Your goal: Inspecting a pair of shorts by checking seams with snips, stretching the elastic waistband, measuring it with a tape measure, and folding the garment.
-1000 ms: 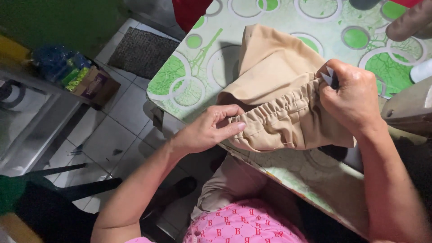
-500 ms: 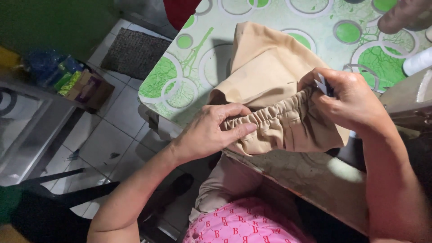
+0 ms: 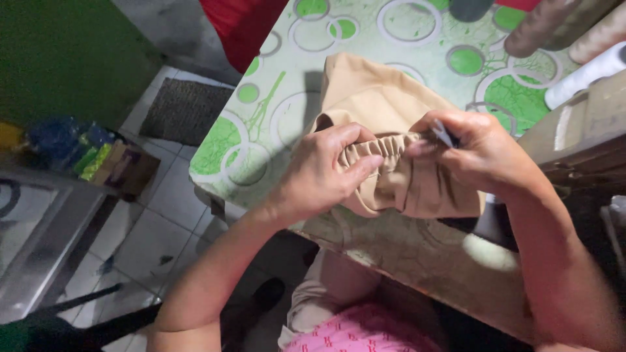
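Observation:
A beige garment (image 3: 378, 98) with a gathered elastic waistband lies over the edge of a table covered in a green-and-white circle-patterned cloth (image 3: 287, 98). My left hand (image 3: 323, 173) pinches the bunched waistband from the left. My right hand (image 3: 482, 156) grips the waistband from the right and holds a small thin tool (image 3: 443, 135) between thumb and fingers; its kind is unclear. The hands are close together with the gathers squeezed between them.
A white thread spool (image 3: 587, 72) and a sewing machine body (image 3: 587, 130) stand at the right. Another person's hand (image 3: 554, 26) rests at the top right. Left of the table are tiled floor, a grey mat (image 3: 186, 111) and a box of coloured items (image 3: 98, 156).
My hands have drawn closer together, bunching the waistband tighter. The left hand moved right along the elastic, and the view shifted so the table sits more centred.

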